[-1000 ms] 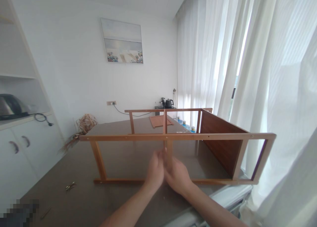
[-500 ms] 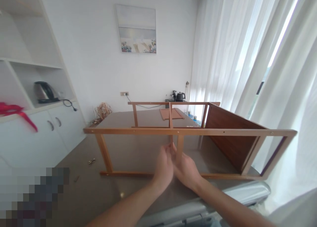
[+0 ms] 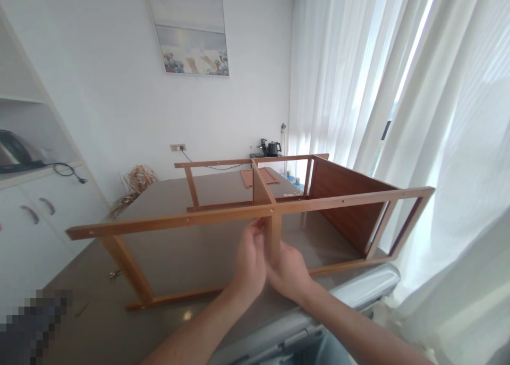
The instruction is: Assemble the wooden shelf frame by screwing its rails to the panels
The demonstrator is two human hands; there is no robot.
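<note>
A brown wooden shelf frame [image 3: 207,214] lies on its side on the table. Midway along it stands a thin shelf board [image 3: 261,183], seen nearly edge-on, its near end in line with a short crossbar [image 3: 274,232]. My left hand [image 3: 252,256] is closed on the board just left of the crossbar, fingertips up under the top rail. My right hand [image 3: 292,272] comes round the crossbar from the right, also closed at the board; the crossbar hides most of its fingers. A wider brown panel [image 3: 346,205] is fitted toward the frame's right end.
Small metal hardware [image 3: 115,274] lies on the table [image 3: 179,253] at left. A flat wooden panel [image 3: 246,178] rests at the far side. A silvery padded roll [image 3: 370,285] is along the near edge. White curtains [image 3: 342,78] hang at right; a cabinet [image 3: 35,211] stands at left.
The shelf board's near end has come into line with the crossbar, where before it stood left of it. The frame looks turned, its left end nearer me. The view has shifted right.
</note>
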